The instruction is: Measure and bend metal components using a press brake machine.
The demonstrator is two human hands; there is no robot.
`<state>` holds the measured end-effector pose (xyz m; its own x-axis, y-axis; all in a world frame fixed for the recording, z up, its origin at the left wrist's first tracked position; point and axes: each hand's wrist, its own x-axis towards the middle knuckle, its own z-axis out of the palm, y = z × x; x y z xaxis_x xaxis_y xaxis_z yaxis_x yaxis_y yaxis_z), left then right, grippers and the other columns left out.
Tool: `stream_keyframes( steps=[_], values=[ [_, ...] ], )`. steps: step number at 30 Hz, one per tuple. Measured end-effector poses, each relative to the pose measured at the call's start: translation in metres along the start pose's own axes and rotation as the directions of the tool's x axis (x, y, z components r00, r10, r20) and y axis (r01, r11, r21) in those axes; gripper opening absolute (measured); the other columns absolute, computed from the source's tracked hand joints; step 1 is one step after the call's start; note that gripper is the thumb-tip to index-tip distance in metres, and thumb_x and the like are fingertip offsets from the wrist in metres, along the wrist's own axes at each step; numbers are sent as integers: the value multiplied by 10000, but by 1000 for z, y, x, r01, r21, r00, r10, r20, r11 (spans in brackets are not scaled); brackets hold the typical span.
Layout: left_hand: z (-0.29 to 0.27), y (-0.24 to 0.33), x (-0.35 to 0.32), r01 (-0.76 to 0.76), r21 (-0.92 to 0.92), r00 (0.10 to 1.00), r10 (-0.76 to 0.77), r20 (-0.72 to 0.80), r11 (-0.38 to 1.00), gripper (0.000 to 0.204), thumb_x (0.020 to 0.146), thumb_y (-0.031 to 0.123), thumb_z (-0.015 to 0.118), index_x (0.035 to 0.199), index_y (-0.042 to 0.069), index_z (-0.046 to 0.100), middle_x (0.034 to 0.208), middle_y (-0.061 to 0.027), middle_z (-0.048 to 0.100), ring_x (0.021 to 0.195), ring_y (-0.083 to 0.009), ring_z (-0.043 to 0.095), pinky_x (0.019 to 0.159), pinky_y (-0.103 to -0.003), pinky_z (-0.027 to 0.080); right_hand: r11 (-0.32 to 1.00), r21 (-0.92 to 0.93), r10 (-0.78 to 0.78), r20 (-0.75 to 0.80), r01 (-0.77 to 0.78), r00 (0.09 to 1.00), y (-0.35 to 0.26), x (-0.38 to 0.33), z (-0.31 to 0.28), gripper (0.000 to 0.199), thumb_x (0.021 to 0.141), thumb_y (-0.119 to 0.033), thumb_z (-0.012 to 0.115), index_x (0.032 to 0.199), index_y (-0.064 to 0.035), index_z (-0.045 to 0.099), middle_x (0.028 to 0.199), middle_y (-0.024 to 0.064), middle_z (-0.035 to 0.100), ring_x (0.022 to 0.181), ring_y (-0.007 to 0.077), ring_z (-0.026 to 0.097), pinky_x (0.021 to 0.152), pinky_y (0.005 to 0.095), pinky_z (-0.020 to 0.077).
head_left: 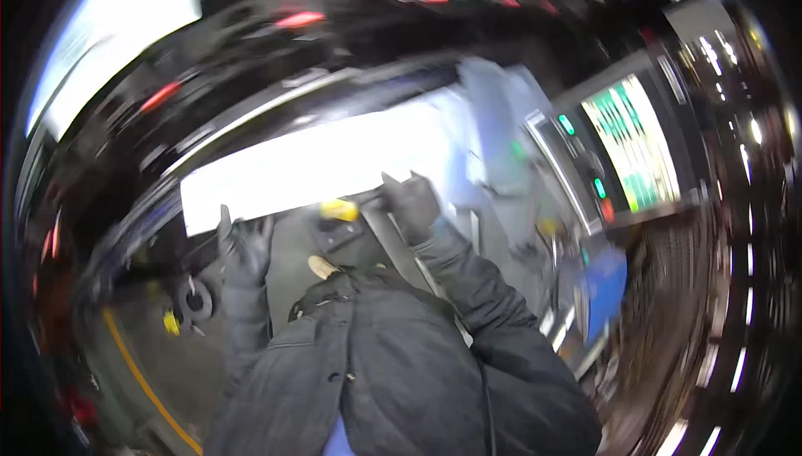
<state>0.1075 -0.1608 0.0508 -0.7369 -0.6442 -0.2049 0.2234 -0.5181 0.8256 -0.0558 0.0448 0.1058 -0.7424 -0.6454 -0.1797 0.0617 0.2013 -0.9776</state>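
A bright white rectangular surface (292,168) stretches in front of me, its right part fading into pale blue. My left hand (246,247), in a dark glove, is by the near left corner of this surface with its fingers apart. Farther right, my right hand (411,209), also in a dark glove, overlaps the near edge, thumb and forefinger spread. Nothing shows in either palm, and I cannot tell whether the fingertips touch the surface. A yellow object (339,210) sits low between my hands.
Dark machinery with red lights (301,20) lies beyond the surface. A lit screen (632,142) with green indicator lights stands at the right, above a blue panel (606,290). A yellow floor line (142,372) and a dark wheel-like ring (195,299) are at the lower left.
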Motion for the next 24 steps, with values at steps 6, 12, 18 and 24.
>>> stream_keyframes(
  steps=[6, 12, 18, 24],
  values=[
    [35, -30, 5, 426, -497, 904, -340, 258, 756, 311, 925, 129, 453, 1222, 39, 441, 1112, -120, 576, 970, -151, 583, 896, -289, 465, 962, -216, -162, 35, 166, 986, 68, -114, -88, 434, 763, -121, 645, 1174, -26, 540, 951, 94, 638, 775, 125, 582, 669, 242, 461],
    [76, -60, 19, 246, 11, 868, -225, 443, 969, 300, 917, 125, 460, 1202, 33, 448, 956, -88, 599, 811, -151, 588, 752, -244, 495, 883, -422, -183, -711, -204, 679, 184, -193, -199, 431, 736, -121, 607, 1149, -30, 524, 971, 121, 602, 810, 226, 559, 704, 331, 458],
    [114, -83, 25, 544, -154, 707, -352, 614, 825, 241, 889, 158, 476, 1103, 49, 500, 770, -47, 565, 555, -149, 500, 513, -199, 436, 795, -597, -330, -577, -110, 748, 203, -165, -159, 482, 747, -205, 606, 1184, -42, 483, 1005, 163, 581, 847, 312, 564, 714, 414, 464],
    [154, -88, -24, -110, 578, 832, -242, 498, 809, 226, 866, 257, 548, 945, 50, 589, 719, -49, 584, 512, -129, 498, 465, -210, 428, 488, -846, -354, -418, -216, 837, 159, -95, -133, 465, 738, -226, 615, 1139, -22, 498, 913, 163, 594, 779, 359, 571, 653, 422, 465]
  ],
)
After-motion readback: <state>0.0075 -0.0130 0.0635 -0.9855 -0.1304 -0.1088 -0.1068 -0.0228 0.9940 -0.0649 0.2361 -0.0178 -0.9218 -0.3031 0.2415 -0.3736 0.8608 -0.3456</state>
